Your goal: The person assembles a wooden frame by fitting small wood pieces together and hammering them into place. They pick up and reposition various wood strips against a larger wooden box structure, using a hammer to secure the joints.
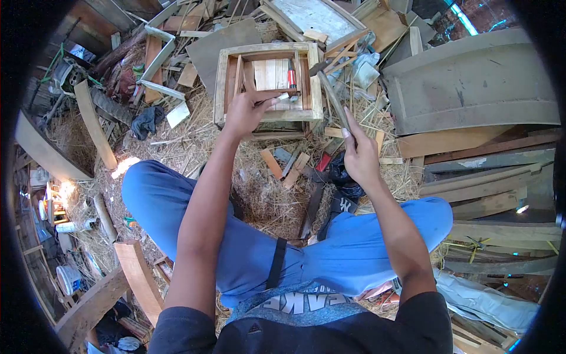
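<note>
Firstly, nearest: crossed legs in blue trousers [247,253], seated on a straw floor [259,200].

Item, right hand [361,156]: grip closed round the lower end of a hammer [333,100] handle, thumb laid along it. The handle slants up and left, and the head hangs over the right near corner of the wooden frame [221,82].

Item, left hand [244,112]: grip pinched together, thumb and forefinger on a small pale piece [283,96], too small to identify, held against a slat just behind the frame's near rail.

Item, wooden frame: square, lying flat on the straw ahead of the knees, with pale slats inside and a red object [291,78] by its right rail.

Edges and room: loose offcuts [277,164] dot the straw between knees and frame. A dark cloth [147,121] lies to the left, apart from the frame. A large grey panel [471,88] closes off the right side, and stacked boards and scrap timber [194,23] crowd the far edge, touching the frame's back.
</note>
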A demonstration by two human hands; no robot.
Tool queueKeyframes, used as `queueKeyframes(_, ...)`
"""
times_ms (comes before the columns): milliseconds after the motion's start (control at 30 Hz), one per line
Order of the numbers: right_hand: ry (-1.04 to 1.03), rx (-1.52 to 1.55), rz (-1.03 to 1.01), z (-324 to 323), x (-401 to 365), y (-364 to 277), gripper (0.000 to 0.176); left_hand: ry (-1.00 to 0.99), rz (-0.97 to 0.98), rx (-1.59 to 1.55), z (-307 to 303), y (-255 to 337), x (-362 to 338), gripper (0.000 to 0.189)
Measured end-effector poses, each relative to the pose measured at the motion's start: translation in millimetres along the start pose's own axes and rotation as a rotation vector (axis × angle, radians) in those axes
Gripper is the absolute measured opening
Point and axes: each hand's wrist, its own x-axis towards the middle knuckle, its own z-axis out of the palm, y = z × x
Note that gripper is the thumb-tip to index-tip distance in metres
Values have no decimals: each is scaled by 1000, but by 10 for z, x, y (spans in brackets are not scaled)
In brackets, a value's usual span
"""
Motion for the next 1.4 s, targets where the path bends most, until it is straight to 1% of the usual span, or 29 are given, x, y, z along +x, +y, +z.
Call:
queueKeyframes(33, 84, 31, -167, 38, 8, 46, 53, 16, 23, -20, -3, 4, -2, 23)
queueKeyframes(67, 83, 32, -166, 35, -9, 83, 53, 32, 46, -39, -11, 9, -4, 22)
queueKeyframes(133, -33, 29, 34, -21, -4, -51, 53, 6, 51, -15, -46, 69, -5, 22)
queueKeyframes(200, -33, 10, 11, 9, 16, -12, 53, -20, 56, 9, -68, 115, -12, 23)
queueKeyframes(267, -32, -10, -14, 17, 37, -14, 54, -29, 22, 47, -85, 146, -19, 23)
queueKeyframes(300, -65, -23, 46, 10, 53, -60, 54, -26, 22, 47, -97, 182, -35, 23)
queueKeyframes(333, -97, -35, 107, 15, 67, -93, 55, 18, 40, -8, -110, 220, -58, 23)
queueKeyframes(367, -98, -35, 103, 33, 86, -101, 55, 63, 57, -62, -125, 255, -78, 24)
queueKeyframes(433, -123, -54, 162, 86, 148, -97, 57, 87, 59, -68, -142, 255, -101, 24)
queueKeyframes(500, -88, -44, 129, 169, 210, -86, 57, 113, 60, -73, -160, 216, -114, 24)
queueKeyframes(567, -52, -33, 94, 258, 287, -25, 57, 141, 126, -107, -171, 141, -121, 26)
queueKeyframes(600, -28, -52, 65, 304, 334, 12, 56, 145, 127, -104, -192, 142, -131, 26)
queueKeyframes(667, -5, -70, 32, 386, 420, 70, 56, 160, 45, -132, -221, 145, -166, 26)
queueKeyframes(733, 2, -64, 118, 459, 488, 69, 58, 131, 15, -87, -300, 216, -203, 27)
queueKeyframes(767, 2, -62, 115, 495, 524, 92, 58, 98, -15, -43, -335, 252, -220, 28)
queueKeyframes(933, 26, -131, 104, 640, 631, 133, 66, 145, 3, -115, -367, 144, -268, 30)
queueKeyframes(1000, 17, -149, 101, 657, 658, 127, 66, 150, 13, -121, -394, 102, -270, 31)
queueKeyframes(1067, 8, -168, 97, 667, 674, 120, 65, 161, 71, -29, -440, 116, -288, 32)
queueKeyframes(1200, 32, -186, -25, 692, 680, 184, 64, 163, 55, -57, -472, 88, -330, 33)
queueKeyframes(1267, 30, -201, -65, 692, 688, 234, 63, 210, 136, -75, -454, 22, -333, 33)
queueKeyframes(1333, -44, -253, -67, 687, 692, 234, 61, 202, 106, -91, -467, 25, -348, 34)
queueKeyframes(1400, -28, -279, -72, 696, 699, 230, 61, 195, 78, -107, -488, 57, -368, 34)
